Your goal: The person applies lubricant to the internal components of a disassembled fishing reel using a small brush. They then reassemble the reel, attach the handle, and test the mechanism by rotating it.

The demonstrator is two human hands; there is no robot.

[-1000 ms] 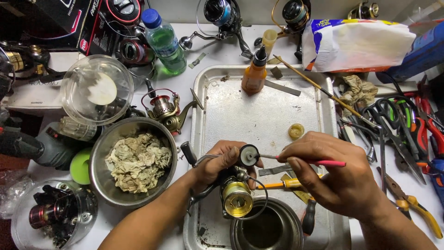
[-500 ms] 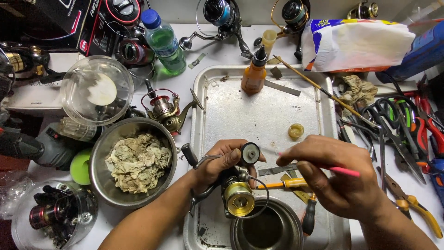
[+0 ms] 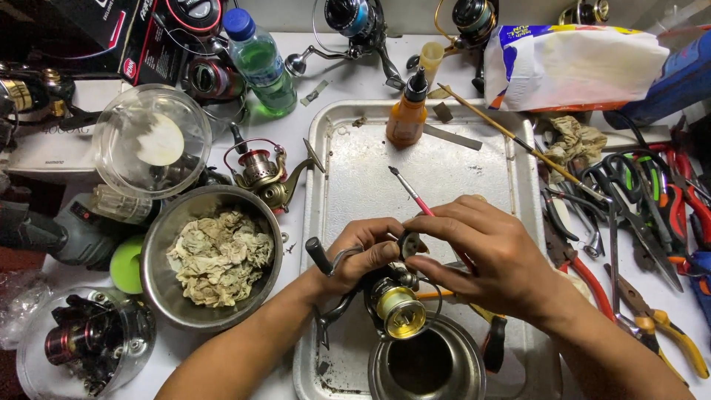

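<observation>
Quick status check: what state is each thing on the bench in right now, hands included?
Left hand: gripping the fishing reel over the metal tray.
Right hand: fingers on the reel, holding a pink-handled brush, bristles up.
Orange dropper bottle: upright, capped.
Green water bottle: capped.
Steel bowl: full of crumpled rags.
Small steel cup: upright, looks empty.

Both forearms are extended forward from below and converge. The left hand (image 3: pixel 363 255) is curled, palm turned inward, fingers closed in a grip. The right hand (image 3: pixel 485 252) is held just beside it, back upward, its fingertips (image 3: pixel 415 226) pinched together and touching the left thumb.
</observation>
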